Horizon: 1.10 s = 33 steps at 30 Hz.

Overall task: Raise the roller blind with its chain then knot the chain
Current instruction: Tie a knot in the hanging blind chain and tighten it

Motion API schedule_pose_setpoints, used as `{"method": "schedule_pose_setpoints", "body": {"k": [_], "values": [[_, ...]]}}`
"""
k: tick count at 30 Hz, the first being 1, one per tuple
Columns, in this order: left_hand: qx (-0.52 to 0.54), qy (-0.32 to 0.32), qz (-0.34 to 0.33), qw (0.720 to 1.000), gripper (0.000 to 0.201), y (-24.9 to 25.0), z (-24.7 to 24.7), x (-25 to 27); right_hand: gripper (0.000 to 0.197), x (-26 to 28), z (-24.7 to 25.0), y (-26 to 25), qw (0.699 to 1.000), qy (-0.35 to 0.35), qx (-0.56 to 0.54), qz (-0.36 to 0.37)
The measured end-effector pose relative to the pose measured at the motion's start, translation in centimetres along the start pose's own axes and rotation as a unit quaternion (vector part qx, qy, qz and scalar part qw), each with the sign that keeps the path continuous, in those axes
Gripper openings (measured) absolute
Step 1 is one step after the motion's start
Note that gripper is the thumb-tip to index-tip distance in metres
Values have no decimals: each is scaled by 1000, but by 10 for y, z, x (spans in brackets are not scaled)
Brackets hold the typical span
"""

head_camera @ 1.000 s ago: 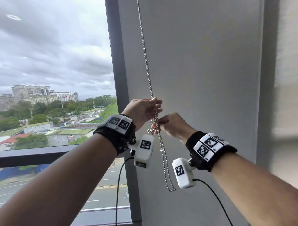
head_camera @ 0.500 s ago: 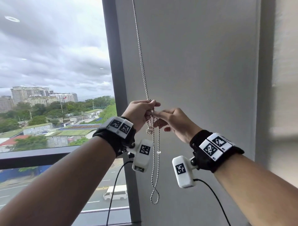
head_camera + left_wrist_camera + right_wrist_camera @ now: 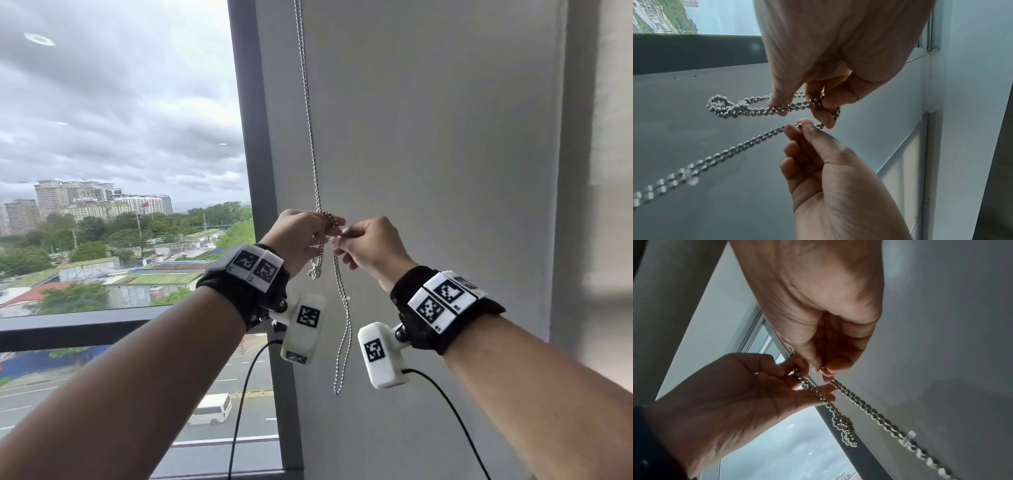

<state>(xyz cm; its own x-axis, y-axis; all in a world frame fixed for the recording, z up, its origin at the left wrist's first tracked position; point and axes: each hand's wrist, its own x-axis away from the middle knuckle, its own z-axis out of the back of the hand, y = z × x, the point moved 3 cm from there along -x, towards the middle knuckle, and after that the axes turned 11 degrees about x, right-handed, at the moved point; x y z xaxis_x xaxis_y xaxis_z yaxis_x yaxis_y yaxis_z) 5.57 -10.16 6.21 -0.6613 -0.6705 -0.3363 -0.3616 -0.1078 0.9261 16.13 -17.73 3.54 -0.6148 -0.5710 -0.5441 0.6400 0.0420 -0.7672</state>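
One bead chain (image 3: 310, 113) hangs beside the dark window frame (image 3: 251, 137) in front of the grey wall (image 3: 428, 137), its two strands running down side by side to the two hands, which meet fingertip to fingertip. The left hand (image 3: 298, 236) has its thumb and fingers pinched on the doubled chain, with one small bunched loop (image 3: 721, 106) dangling from it. The right hand (image 3: 371, 247) pinches the chain between thumb and forefinger, and from it one long doubled loop (image 3: 342, 335) hangs free, carrying one small clear connector (image 3: 909, 437).
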Motion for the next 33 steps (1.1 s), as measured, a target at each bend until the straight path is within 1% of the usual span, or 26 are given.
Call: {"method": "schedule_pose_setpoints", "body": {"k": [1, 3, 4, 7, 10, 11, 13, 15, 18, 21, 24, 26, 29, 33], "values": [[4, -1, -1, 1000, 47, 0, -1, 1, 7, -1, -2, -1, 1000, 2, -26, -11], [17, -3, -1, 1000, 52, 0, -2, 3, 5, -3, -6, -2, 998, 3, -62, -29], [25, 1, -1, 1000, 53, 0, -1, 2, 3, -3, -8, -2, 996, 0, -81, -35], [50, 2, -2, 999, 52, -3, 4, -3, 14, -2, -15, -2, 987, -27, -143, -61], [56, -8, -3, 998, 51, -5, 5, -2, 8, 1, -21, -3, 971, -70, -209, -96], [60, -19, -3, 998, 49, -6, 4, -1, 12, 2, -23, -3, 967, -80, -217, -102], [63, -33, -4, 997, 45, -6, 4, 2, 15, 4, -27, -4, 963, -97, -229, -107], [68, -34, -4, 997, 45, -9, 5, 2, 14, 6, -31, -5, 959, -111, -238, -107], [91, -17, -12, 996, 43, -12, 10, 1, 18, 6, -31, -3, 953, -119, -252, -119], [84, -7, -10, 996, 45, -14, 16, 0, 19, 6, -30, -3, 946, -128, -268, -126], [80, -41, 10, 996, 45, -15, 18, 1, 20, 4, -29, -2, 951, -130, -254, -118], [59, -60, 16, 996, 46, -17, 18, 2, 21, 3, -28, -2, 954, -132, -245, -116], [12, -61, 9, 998, 47, -17, 19, 3, 25, 3, -28, -1, 953, -137, -244, -119], [0, -61, 1, 998, 51, -18, 21, 4, 24, 3, -30, 1, 954, -140, -241, -109]]}}
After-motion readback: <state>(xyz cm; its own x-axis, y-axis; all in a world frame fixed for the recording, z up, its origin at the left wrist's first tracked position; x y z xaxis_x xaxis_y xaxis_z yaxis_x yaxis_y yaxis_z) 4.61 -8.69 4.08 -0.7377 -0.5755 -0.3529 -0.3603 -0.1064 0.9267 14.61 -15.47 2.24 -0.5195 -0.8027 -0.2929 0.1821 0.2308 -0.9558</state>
